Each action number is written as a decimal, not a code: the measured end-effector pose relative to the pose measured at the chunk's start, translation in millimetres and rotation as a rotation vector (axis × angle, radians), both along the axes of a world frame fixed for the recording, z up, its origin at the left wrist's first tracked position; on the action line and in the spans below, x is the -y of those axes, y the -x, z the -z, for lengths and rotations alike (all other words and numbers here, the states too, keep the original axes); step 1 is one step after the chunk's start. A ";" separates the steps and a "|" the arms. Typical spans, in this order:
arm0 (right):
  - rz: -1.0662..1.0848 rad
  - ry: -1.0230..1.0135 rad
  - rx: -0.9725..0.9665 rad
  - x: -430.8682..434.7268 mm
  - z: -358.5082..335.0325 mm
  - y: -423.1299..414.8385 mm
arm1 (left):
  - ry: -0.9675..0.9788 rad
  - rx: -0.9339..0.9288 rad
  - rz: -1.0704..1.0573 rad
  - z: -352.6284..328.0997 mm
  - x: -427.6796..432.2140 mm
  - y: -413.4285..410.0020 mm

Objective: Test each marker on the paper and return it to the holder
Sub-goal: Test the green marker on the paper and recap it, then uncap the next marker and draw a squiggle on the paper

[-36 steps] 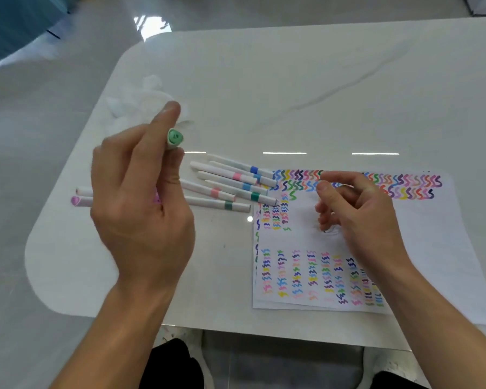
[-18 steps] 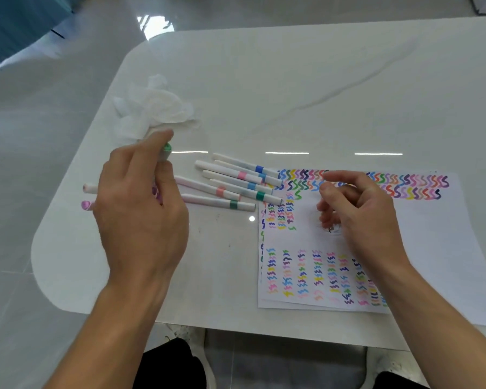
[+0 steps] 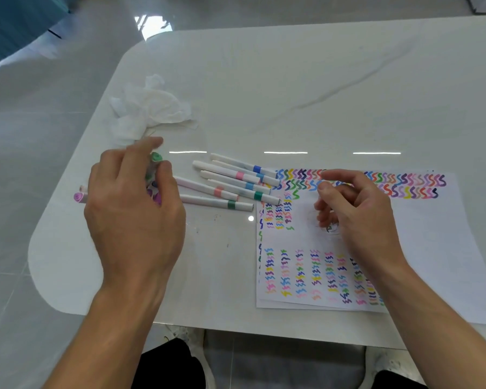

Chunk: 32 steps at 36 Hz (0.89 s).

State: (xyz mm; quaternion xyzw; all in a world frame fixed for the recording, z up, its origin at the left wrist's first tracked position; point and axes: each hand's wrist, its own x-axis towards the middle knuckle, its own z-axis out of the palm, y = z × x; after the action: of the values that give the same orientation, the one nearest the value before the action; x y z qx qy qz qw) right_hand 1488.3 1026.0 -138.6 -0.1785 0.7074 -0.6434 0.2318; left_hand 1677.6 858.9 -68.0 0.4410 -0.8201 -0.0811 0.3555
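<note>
My left hand (image 3: 132, 211) holds a green-capped marker (image 3: 153, 164) between thumb and fingers, low over the table at the left end of the marker row. Several white markers (image 3: 230, 182) with pink, blue and green bands lie side by side to its right. A purple-capped marker (image 3: 79, 197) pokes out left of the hand. My right hand (image 3: 354, 217) hovers over the paper (image 3: 432, 248) with fingers loosely curled, holding nothing I can see. The paper is covered in coloured squiggles. No holder is in view.
A crumpled white tissue (image 3: 149, 108) lies behind my left hand on the white table (image 3: 292, 80). The table's rounded left edge and its near edge are close to the markers and the paper. Small ink marks dot the tabletop near the middle.
My left hand has lowered the green-capped marker from raised in the air down to the table by the other markers. My right hand has stayed over the paper.
</note>
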 end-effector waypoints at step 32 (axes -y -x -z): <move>-0.009 -0.003 -0.004 -2.8 -0.7 2.5 | 0.088 0.159 0.455 16.0 -28.2 26.2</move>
State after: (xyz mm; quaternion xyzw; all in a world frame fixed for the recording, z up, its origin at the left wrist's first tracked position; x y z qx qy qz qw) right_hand 1485.8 1028.8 -137.9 -0.1828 0.7080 -0.6410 0.2333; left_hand 1651.4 887.1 -83.9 0.2342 -0.9265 -0.0880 0.2812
